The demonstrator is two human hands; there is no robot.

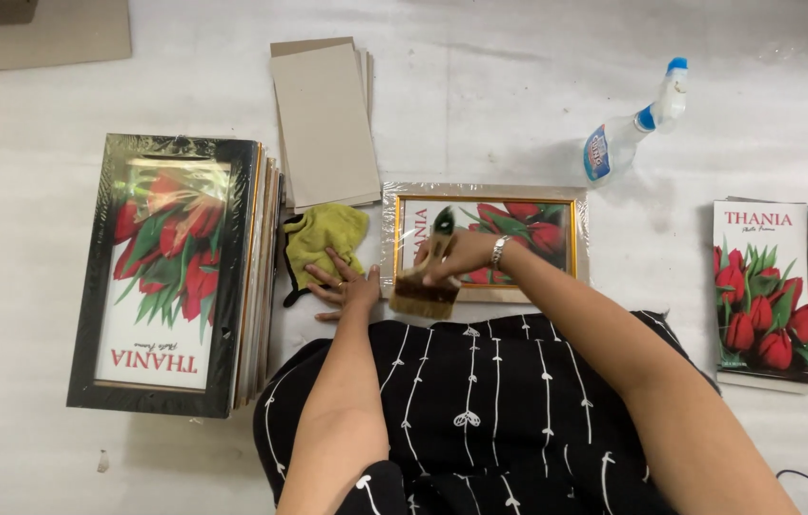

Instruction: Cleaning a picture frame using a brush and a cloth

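Brushing is under way: the brush [425,286] is gripped by the right hand [461,256] on a small frame [486,238]; the left hand [347,286] lies flat, fingers spread, beside the cloth [323,238]; a stack of frames [175,272] waits alongside.

A stack of black picture frames [175,277] with a red tulip print lies at the left, grey cardboard sheets [326,122] just beyond it. A clear spray bottle [634,124] with a blue nozzle lies further right, and a pile of tulip prints [764,291] sits well apart at the right edge.
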